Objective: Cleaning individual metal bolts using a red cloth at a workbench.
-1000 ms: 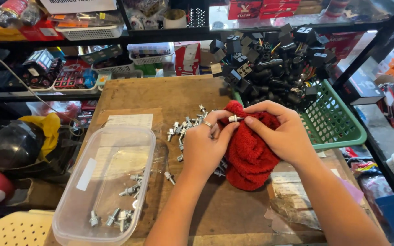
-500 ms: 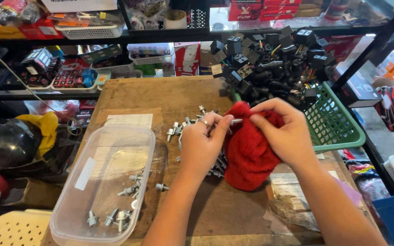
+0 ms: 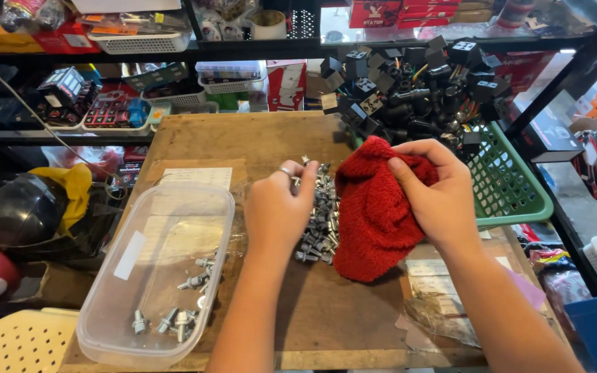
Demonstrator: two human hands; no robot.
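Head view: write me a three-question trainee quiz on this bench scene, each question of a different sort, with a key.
1. True or false: the right hand grips the red cloth.
2. Where is the left hand? A) inside the clear plastic tub B) on the pile of small metal bolts C) on the green basket
3. Fill in: the green basket holds a heap of black ____.

Key: 1 true. 2 B. 3 electrical parts, blocky connectors with wires.

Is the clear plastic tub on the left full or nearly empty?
Nearly empty: the clear tub, lidless, holds only a few metal bolts scattered at its near end, with its bare bottom showing elsewhere.
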